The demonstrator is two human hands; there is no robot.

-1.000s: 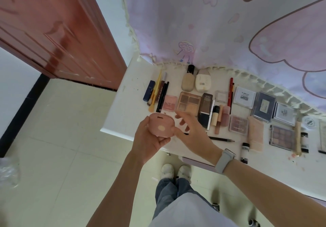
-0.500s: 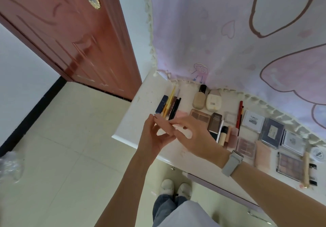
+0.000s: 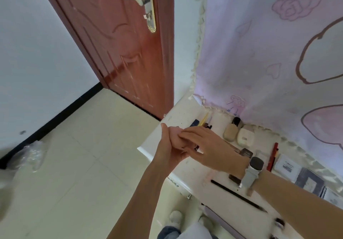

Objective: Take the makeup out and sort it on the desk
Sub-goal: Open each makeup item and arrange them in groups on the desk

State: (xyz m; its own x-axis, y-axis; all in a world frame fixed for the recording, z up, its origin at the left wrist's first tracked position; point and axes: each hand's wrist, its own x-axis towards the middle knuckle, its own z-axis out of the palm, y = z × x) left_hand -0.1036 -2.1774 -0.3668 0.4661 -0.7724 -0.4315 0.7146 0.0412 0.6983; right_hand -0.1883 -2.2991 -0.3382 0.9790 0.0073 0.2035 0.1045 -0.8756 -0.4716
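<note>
Far left, on the floor tiles by the black skirting: 1 crumpled clear plastic bag (image 3: 30, 154). Next, the red-brown door (image 3: 118, 53) with a brass handle plate (image 3: 148, 5), standing beside the desk's left end.

Your left hand (image 3: 168, 153): raised over the left corner of the white desk (image 3: 182, 112), fingers curled round 1 pink compact (image 3: 175, 135), which shows only as a thin pink sliver between both hands, held clear of the desk top.

Your right hand (image 3: 206, 150): laid across the same compact from the right, fingers curved over its top and touching your left hand; how firmly it pinches the compact cannot be told. A grey watch (image 3: 253, 170) sits on that wrist.

On the desk, beyond your hands: a cluster of pens and pencils (image 3: 203, 122) near the back left; then 1 beige foundation bottle (image 3: 232, 131) with a dark cap, just beside 1 cream oval case (image 3: 246, 136). Further right: 1 red pencil (image 3: 272, 157), 1 white boxed item (image 3: 286, 165), and 1 dark grey palette (image 3: 310, 182) partly hidden by your forearm. Near the front edge: 1 long black pencil (image 3: 239, 196), lying diagonally.

Behind the desk hangs a lilac cartoon-print curtain (image 3: 259, 53) with a fringed hem.
</note>
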